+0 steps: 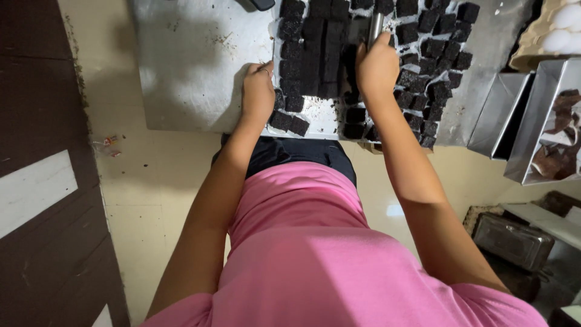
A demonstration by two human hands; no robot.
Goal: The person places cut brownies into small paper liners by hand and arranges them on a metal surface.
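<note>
Dark cake slab (316, 54) lies mid-board on the white cutting board (321, 118), uncut block among cut cubes. Your left hand (258, 91) rests at the slab's left edge, fingers loose, holding nothing. Your right hand (376, 66) is fisted around a metal knife (375, 27) at the slab's right side. Loose cubes (433, 57) lie right of it.

Off to your right, well clear of where you grip, you have two empty metal loaf tins (493, 118), a tray of white eggs (554, 33), and a lower steel container (511, 241).
</note>
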